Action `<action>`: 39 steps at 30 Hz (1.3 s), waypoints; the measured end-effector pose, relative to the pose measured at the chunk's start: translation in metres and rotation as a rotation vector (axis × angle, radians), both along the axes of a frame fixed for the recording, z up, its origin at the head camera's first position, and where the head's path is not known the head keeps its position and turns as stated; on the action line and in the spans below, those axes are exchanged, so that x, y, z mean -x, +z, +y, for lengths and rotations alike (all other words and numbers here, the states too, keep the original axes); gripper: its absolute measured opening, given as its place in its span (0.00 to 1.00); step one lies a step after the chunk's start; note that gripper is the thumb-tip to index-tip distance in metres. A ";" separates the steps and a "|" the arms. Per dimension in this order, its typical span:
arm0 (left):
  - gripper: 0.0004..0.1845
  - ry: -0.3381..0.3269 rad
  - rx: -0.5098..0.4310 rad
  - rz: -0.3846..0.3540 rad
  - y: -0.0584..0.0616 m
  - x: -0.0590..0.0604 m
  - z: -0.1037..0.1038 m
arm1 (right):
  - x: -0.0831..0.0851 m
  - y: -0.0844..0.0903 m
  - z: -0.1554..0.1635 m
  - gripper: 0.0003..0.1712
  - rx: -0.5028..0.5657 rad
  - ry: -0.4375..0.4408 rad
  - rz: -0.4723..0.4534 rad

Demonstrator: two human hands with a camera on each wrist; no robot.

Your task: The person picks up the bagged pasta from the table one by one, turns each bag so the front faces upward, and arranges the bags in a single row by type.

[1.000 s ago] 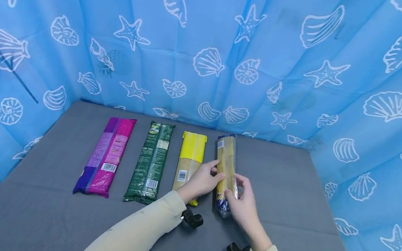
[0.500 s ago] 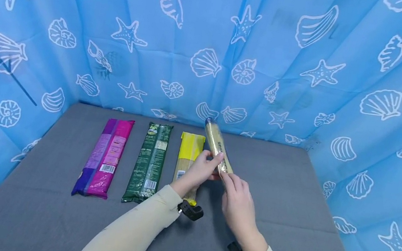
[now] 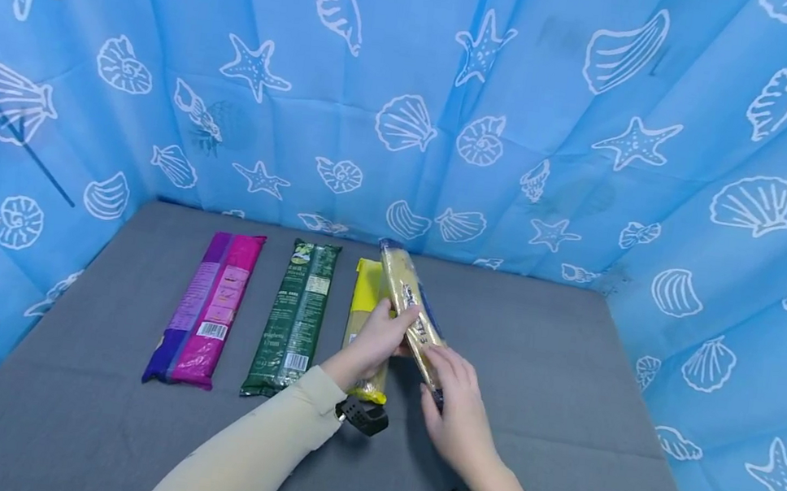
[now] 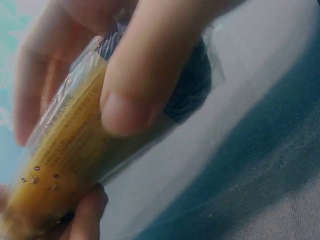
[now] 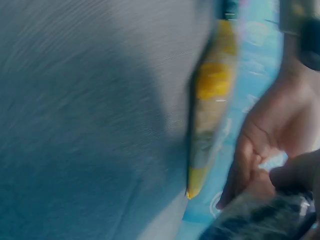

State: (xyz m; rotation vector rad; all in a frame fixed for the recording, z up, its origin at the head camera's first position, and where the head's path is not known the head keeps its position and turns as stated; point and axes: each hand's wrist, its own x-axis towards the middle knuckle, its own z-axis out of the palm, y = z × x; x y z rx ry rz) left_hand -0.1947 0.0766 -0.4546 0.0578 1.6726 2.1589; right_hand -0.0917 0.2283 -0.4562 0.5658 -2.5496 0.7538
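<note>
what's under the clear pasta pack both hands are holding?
The clear pasta pack is lifted, tilted over the yellow pack and grey tabletop. The left hand and right hand hide its lower end and part of the yellow pack.

Your left hand reached forward from a beige sleeve, fingers curled around the packet, thumb pressed on its upper side. Your right hand sat nearer you, fingers wrapped over the packet's near end. Both forearms angled inward, the hands close together above the table.
</note>
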 end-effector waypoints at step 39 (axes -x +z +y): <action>0.36 -0.164 0.325 0.313 -0.009 -0.030 0.013 | 0.004 -0.005 0.020 0.18 0.821 -0.165 -0.752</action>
